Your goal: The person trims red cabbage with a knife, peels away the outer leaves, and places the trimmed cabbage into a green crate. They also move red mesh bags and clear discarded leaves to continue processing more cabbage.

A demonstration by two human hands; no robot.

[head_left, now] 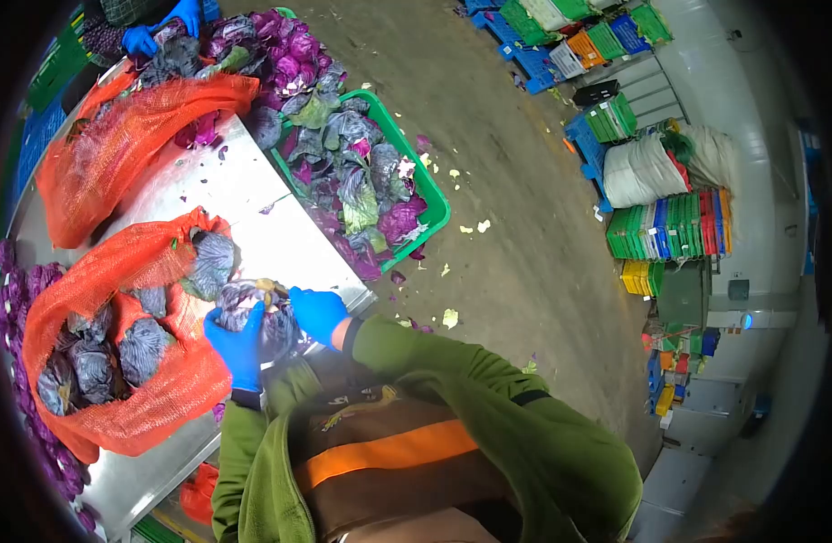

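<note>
In front of my body, a red cabbage point(278, 333) with a pale cut stem end is between my gloved hands, above the edge of a metal table point(244, 181). My left hand point(237, 351), in a blue glove, grips it from the left with the thumb across its side. On its other side, my right hand point(318, 314) presses closed fingers against the outer leaves; whether a tool is in them is hidden. Another red cabbage point(213, 262) lies at the mouth of an orange mesh sack point(117, 253). Several more cabbages point(95, 366) sit inside that sack.
A second orange mesh sack point(117, 163) lies farther up the table. Beside the table, a green crate point(438, 213) holds discarded leaves. Another person's blue-gloved hand point(142, 41) is at the far end. Leaf scraps point(449, 318) litter the floor; stacked crates point(669, 226) line the wall.
</note>
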